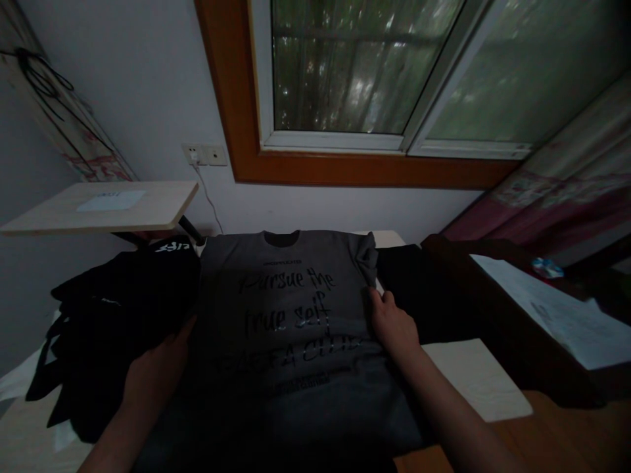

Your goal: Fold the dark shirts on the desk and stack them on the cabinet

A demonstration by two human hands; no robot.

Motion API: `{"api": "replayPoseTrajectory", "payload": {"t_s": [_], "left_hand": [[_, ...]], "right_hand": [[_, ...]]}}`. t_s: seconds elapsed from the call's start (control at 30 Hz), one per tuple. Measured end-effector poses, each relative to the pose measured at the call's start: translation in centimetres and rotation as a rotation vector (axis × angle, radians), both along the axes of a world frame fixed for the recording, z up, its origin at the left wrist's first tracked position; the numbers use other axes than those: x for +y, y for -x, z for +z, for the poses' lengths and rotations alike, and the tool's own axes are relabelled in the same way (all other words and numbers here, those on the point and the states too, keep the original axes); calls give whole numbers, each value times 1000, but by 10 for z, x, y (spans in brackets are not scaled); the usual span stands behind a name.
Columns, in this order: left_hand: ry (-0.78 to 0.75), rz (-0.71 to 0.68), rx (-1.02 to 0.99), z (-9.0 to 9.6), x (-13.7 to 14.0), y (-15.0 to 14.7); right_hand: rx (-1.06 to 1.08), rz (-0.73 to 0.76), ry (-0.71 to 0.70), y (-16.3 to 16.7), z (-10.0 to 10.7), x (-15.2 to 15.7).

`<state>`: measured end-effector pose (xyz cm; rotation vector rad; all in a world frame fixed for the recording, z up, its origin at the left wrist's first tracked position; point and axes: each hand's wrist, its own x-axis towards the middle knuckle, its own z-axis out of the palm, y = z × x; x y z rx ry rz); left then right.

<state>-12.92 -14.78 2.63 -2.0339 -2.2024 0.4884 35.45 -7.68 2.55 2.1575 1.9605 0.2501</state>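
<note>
A: Where is the grey T-shirt [296, 328] laid, and how is it held?

B: It is spread on the pale desk [478, 381], lettering [283, 320] upward, with the collar [282, 239] turned towards the wall below the window [345, 72]. One side edge is pinched by the right hand [394, 322], just below a crumpled sleeve [365, 256]. The left hand [160, 364] is placed at the opposite edge, but its fingertips are lost in the dark; whether cloth is clasped there cannot be told.

A: How is it likely to handle?

B: It is judged light, limp and easily creased, hardly fragile; the glossy lettering may be found slightly stiffer. A hold is best taken at matching spots along both sides, under the sleeves, so that sagging is limited.

A: And what is found around it?

B: On the left, black garments [123, 309] are heaped right against the shirt, and in this dim light a neighbouring layer could be caught by mistake. Over the heap's rear a wooden shelf [165, 205] is raised, by which lifting might be hindered. On the right, a dark cloth [424, 289] is laid beside the shirt; farther off, a paper sheet [552, 309] is set on dark furniture [513, 335].
</note>
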Motion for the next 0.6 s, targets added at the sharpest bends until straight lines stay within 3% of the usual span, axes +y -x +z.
{"api": "replayPoseTrajectory", "payload": {"t_s": [0.17,0.37,0.6], "left_hand": [[-87,-9,28,9,24,-8],[-60,18,-2,15,55,-19],[4,46,-33,12,39,-8]], "right_hand": [[9,-1,-70,5,6,19],[-10,6,-137,15,9,50],[-15,1,-110,11,1,43]]}}
